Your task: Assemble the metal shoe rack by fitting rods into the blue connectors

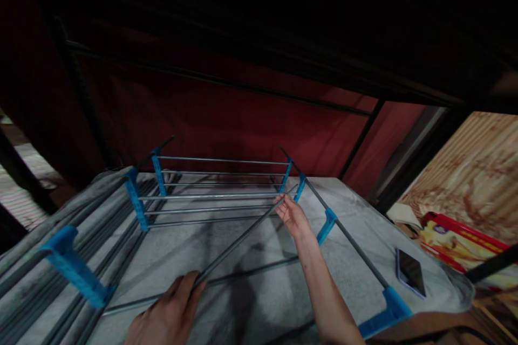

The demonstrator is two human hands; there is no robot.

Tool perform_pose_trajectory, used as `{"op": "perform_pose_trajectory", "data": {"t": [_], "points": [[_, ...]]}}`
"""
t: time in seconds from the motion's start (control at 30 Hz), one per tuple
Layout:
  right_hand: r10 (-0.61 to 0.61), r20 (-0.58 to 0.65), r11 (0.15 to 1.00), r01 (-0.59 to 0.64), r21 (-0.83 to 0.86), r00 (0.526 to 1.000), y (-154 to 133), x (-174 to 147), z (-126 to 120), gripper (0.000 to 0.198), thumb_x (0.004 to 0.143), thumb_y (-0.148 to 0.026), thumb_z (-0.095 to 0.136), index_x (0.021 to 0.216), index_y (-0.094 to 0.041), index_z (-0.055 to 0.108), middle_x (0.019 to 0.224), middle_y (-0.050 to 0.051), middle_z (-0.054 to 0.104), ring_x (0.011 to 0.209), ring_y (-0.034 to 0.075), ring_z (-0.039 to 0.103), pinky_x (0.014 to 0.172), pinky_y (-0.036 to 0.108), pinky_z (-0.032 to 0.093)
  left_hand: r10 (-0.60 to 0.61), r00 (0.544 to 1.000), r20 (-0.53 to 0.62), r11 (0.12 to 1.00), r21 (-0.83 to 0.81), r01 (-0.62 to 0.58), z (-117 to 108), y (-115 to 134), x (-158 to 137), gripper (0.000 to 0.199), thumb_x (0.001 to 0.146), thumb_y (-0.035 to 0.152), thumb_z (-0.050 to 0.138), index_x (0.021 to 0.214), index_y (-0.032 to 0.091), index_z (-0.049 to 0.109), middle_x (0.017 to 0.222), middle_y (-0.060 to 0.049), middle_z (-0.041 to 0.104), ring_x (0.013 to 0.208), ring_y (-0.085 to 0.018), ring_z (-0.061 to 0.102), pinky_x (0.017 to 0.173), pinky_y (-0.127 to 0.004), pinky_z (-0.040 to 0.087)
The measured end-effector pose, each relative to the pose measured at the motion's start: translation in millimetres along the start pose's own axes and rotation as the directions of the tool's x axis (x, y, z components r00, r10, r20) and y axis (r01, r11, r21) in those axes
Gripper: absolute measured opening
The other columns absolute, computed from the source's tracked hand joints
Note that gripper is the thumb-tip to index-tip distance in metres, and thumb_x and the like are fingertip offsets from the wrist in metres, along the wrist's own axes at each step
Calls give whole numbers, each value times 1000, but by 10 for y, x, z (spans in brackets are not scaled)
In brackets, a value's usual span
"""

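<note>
My left hand (172, 307) is closed around the near end of a thin grey metal rod (239, 240), at the lower middle. The rod slants up to the right, where my right hand (292, 215) pinches it near its far end. Around my hands lies a rack frame of grey tubes with blue plastic brackets (76, 264) on the left and matching blue brackets (329, 221) on the right. Several crossbars (210, 209) span between the brackets. A lower crossbar (259, 270) runs beneath the held rod and passes partly behind my left hand and right forearm.
A grey cloth-covered surface (356, 280) carries the frame. Several loose grey rods (87, 242) lie along the left. A phone (410, 271) rests at the right, with a red and yellow package (457, 240) beyond. Dark metal posts and a red curtain (234, 118) close off the back.
</note>
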State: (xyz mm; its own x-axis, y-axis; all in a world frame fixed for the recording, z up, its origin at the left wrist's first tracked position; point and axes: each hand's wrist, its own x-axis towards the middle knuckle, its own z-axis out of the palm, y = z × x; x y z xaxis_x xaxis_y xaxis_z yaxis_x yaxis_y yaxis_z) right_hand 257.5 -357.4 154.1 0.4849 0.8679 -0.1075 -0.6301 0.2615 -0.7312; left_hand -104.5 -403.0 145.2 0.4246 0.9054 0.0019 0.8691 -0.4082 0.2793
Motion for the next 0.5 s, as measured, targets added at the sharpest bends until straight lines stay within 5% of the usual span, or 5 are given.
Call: {"op": "perform_pose_trajectory", "data": {"t": [0.2, 0.5], "points": [[-11, -66, 1000, 11, 7, 998, -101, 215, -42, 7, 87, -22, 76, 85, -21, 69, 83, 1, 78, 74, 13, 73, 69, 23, 59, -31, 1000, -3, 993, 116, 31, -208, 287, 310, 46, 107, 32, 25, 126, 23, 66, 117, -9, 77, 96, -28, 77, 75, -37, 60], [10, -73, 1000, -11, -23, 997, -127, 384, -54, 8, 87, -20, 75, 86, -21, 67, 82, 1, 77, 72, 12, 71, 69, 22, 59, 21, 995, -93, 997, 72, -14, -152, 136, 638, 49, 107, 35, 26, 127, 19, 67, 119, -14, 76, 97, -29, 77, 77, -39, 60]]}}
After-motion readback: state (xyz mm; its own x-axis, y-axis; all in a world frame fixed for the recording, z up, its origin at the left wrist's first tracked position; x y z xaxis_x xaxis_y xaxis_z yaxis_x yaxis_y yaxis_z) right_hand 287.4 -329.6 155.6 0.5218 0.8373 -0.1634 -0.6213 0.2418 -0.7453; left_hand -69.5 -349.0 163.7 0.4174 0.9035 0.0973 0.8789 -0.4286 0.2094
